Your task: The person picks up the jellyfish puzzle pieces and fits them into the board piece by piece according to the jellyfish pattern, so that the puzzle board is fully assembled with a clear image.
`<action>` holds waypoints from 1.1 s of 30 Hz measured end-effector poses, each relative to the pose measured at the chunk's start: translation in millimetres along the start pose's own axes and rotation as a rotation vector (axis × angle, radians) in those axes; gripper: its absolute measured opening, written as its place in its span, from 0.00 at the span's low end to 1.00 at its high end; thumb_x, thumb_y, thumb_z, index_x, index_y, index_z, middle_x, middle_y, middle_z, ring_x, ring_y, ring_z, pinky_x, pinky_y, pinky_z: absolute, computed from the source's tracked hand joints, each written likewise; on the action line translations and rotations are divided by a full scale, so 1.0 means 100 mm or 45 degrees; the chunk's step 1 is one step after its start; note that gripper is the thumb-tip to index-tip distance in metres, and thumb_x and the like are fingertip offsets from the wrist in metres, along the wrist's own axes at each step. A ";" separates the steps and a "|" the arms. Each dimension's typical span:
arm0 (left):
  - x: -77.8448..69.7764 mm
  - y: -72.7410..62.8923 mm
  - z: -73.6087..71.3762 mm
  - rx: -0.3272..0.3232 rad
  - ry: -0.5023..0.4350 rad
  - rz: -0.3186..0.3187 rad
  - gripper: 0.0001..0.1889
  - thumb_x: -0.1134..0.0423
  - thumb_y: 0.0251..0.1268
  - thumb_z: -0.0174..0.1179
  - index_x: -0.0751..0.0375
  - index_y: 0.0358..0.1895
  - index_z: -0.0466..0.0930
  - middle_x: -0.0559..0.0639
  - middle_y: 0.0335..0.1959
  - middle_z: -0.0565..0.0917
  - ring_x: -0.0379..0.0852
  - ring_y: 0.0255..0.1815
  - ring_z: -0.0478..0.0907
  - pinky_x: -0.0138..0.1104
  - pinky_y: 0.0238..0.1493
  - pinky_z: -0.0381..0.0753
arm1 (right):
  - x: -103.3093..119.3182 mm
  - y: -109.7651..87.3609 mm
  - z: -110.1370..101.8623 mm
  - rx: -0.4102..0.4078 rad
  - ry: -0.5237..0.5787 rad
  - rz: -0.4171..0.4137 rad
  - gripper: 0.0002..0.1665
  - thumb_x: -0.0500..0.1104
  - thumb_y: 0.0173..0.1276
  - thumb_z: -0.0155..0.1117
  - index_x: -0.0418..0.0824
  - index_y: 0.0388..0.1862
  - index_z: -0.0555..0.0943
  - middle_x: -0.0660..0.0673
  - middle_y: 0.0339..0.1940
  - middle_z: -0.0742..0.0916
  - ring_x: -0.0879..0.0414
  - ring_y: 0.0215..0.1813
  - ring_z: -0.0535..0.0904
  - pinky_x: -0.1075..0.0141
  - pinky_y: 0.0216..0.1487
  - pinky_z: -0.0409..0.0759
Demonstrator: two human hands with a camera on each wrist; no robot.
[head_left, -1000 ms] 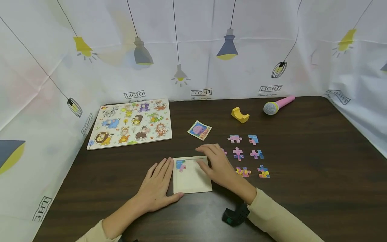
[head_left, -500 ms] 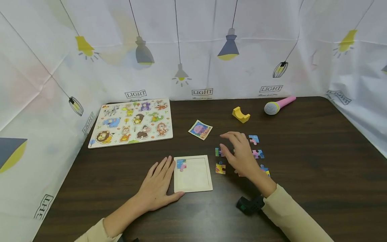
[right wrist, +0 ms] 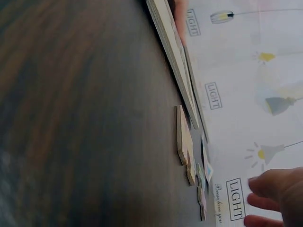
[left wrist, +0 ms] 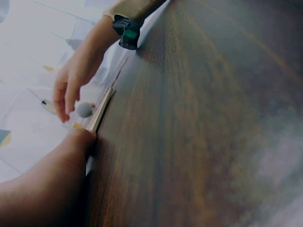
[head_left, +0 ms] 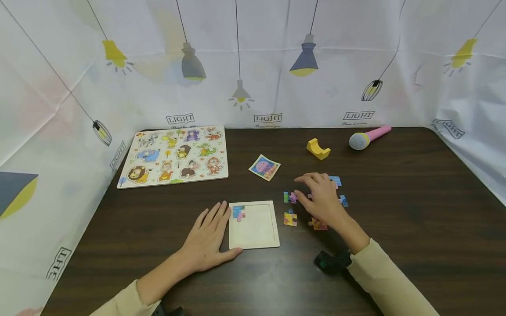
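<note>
My left hand (head_left: 207, 239) lies flat along the left side of a square wooden puzzle tray (head_left: 257, 230), its thumb at the lower left corner. One jigsaw piece (head_left: 239, 212) with blue and pink print sits in the tray's upper left corner. To the right, my right hand (head_left: 324, 199) hovers over loose jigsaw pieces with its fingers loosely bent and nothing visible in them. Beside its fingertips are a green-and-pink piece (head_left: 287, 197) and a yellow piece (head_left: 290, 219). An orange-pink piece (head_left: 319, 224) shows below the palm. Other pieces are partly hidden under the hand.
A small picture card (head_left: 264, 167) lies behind the tray. A board with animal pictures (head_left: 130, 163) is at the back left. Toward the back right are a yellow curved block (head_left: 318, 149) and a pink toy microphone (head_left: 369, 137). A printed white cloth (head_left: 272, 87) hangs behind the table.
My right hand has moved from above the tray rightward to over the loose pieces, shifting only slightly in the last half second. My left hand has stayed at the tray's edge.
</note>
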State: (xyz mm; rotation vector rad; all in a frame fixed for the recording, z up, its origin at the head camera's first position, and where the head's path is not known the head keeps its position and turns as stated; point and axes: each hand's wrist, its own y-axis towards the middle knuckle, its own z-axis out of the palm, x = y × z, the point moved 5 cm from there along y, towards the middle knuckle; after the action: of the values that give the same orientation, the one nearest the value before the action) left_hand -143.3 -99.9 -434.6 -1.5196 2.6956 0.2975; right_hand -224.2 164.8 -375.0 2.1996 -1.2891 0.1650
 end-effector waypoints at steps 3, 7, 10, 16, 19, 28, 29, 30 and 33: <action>0.00 0.00 0.00 0.003 -0.008 0.000 0.52 0.25 0.55 0.33 0.64 0.72 0.46 0.57 0.73 0.47 0.50 0.72 0.41 0.48 0.67 0.43 | -0.05 -0.01 0.04 0.157 -0.045 0.064 0.19 0.46 0.60 0.64 0.38 0.49 0.79 0.36 0.52 0.77 0.41 0.52 0.65 0.46 0.43 0.59; 0.01 0.01 -0.02 0.006 -0.015 -0.006 0.52 0.25 0.55 0.34 0.64 0.72 0.45 0.57 0.73 0.47 0.51 0.72 0.41 0.48 0.67 0.43 | -0.15 0.03 0.02 0.275 -0.091 0.109 0.23 0.47 0.62 0.63 0.37 0.54 0.76 0.35 0.56 0.74 0.39 0.53 0.63 0.44 0.44 0.57; 0.01 0.01 -0.02 0.026 -0.012 -0.011 0.52 0.25 0.55 0.34 0.63 0.72 0.45 0.57 0.73 0.47 0.51 0.72 0.41 0.48 0.67 0.42 | -0.23 0.06 0.00 0.338 -0.119 0.141 0.26 0.47 0.63 0.61 0.36 0.58 0.73 0.35 0.58 0.72 0.37 0.55 0.61 0.44 0.44 0.56; 0.01 0.02 -0.01 0.075 -0.012 -0.017 0.51 0.24 0.55 0.34 0.62 0.72 0.43 0.56 0.73 0.45 0.50 0.73 0.40 0.48 0.67 0.41 | -0.37 0.14 0.00 0.455 -0.139 0.249 0.30 0.47 0.65 0.58 0.35 0.62 0.68 0.32 0.59 0.70 0.34 0.58 0.59 0.42 0.46 0.56; 0.01 0.01 -0.01 0.073 0.000 -0.017 0.51 0.24 0.55 0.33 0.61 0.72 0.43 0.56 0.73 0.45 0.51 0.73 0.40 0.48 0.67 0.41 | -0.42 0.17 0.01 0.479 -0.143 0.295 0.31 0.46 0.65 0.59 0.33 0.62 0.68 0.29 0.58 0.70 0.32 0.57 0.58 0.41 0.46 0.58; 0.02 0.01 -0.01 0.047 0.006 -0.007 0.51 0.24 0.55 0.33 0.62 0.72 0.45 0.56 0.73 0.45 0.51 0.73 0.41 0.49 0.67 0.42 | -0.52 0.16 0.06 0.514 -0.207 0.407 0.31 0.48 0.65 0.57 0.30 0.61 0.69 0.27 0.58 0.68 0.32 0.57 0.58 0.40 0.49 0.59; 0.02 0.01 -0.01 0.044 0.004 -0.007 0.51 0.25 0.55 0.33 0.62 0.72 0.45 0.57 0.73 0.46 0.51 0.72 0.41 0.49 0.67 0.42 | -0.52 0.16 0.06 0.512 -0.208 0.410 0.30 0.48 0.65 0.57 0.30 0.60 0.69 0.27 0.58 0.68 0.32 0.57 0.58 0.40 0.49 0.59; 0.02 0.01 -0.01 0.043 0.002 -0.007 0.51 0.25 0.55 0.33 0.62 0.72 0.45 0.57 0.73 0.46 0.51 0.72 0.41 0.49 0.67 0.42 | -0.53 0.16 0.06 0.504 -0.210 0.410 0.30 0.47 0.65 0.58 0.30 0.60 0.70 0.28 0.57 0.69 0.32 0.56 0.58 0.40 0.49 0.59; 0.02 0.01 -0.02 0.044 0.004 -0.009 0.51 0.25 0.55 0.33 0.62 0.72 0.45 0.57 0.73 0.46 0.51 0.72 0.41 0.49 0.67 0.43 | -0.55 0.17 0.06 0.472 -0.225 0.403 0.27 0.45 0.65 0.58 0.30 0.58 0.72 0.28 0.56 0.70 0.33 0.55 0.60 0.41 0.47 0.59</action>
State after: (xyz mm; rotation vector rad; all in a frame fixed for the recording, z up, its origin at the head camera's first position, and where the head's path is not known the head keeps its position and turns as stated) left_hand -145.3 -101.3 -432.9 -1.5214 2.6822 0.2471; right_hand -268.2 196.6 -394.0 2.3359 -1.8276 0.3644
